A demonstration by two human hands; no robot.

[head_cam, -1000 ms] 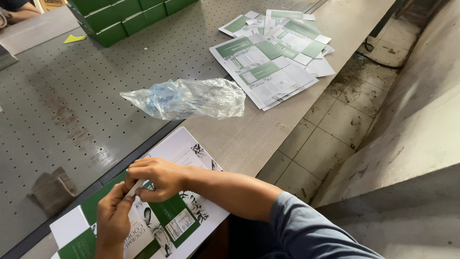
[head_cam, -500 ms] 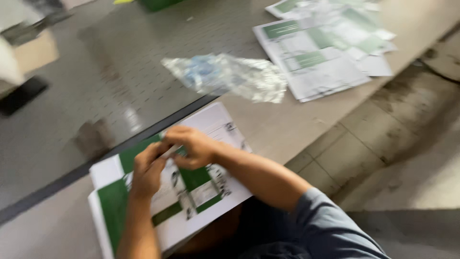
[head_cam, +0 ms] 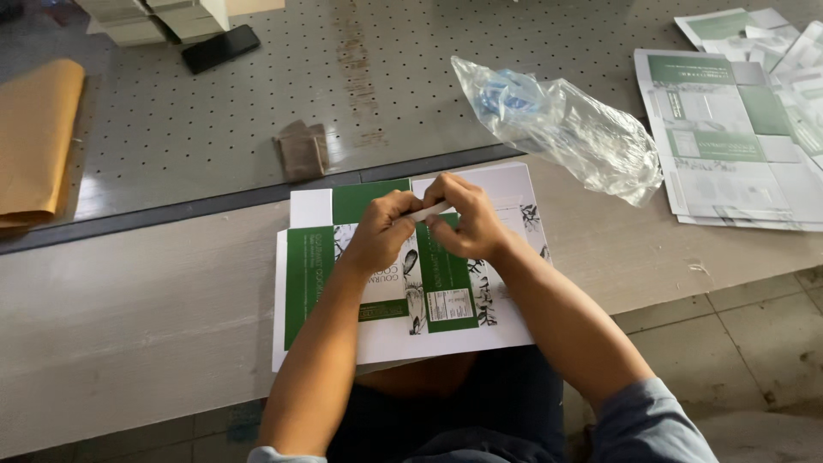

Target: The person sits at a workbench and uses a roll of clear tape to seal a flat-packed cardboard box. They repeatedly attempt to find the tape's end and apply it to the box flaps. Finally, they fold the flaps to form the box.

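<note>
A stack of flat green-and-white printed carton sheets (head_cam: 326,283) lies on the table edge in front of me. Both hands hover over its upper middle. My left hand (head_cam: 380,230) and my right hand (head_cam: 467,219) pinch a small white strip (head_cam: 431,211) between their fingertips, each gripping one end. What the strip is made of cannot be told.
A crumpled clear plastic bag (head_cam: 566,124) with something blue inside lies to the right. More flat carton sheets (head_cam: 737,137) are spread at far right. A brown cloth scrap (head_cam: 302,150), a black phone (head_cam: 220,47), brown paper (head_cam: 34,137) and stacked boxes (head_cam: 154,17) sit on the perforated table (head_cam: 214,120).
The camera view swung left, so the hands and sheets now sit mid-frame. Both hands stayed together over the sheets, pinching the small white strip.
</note>
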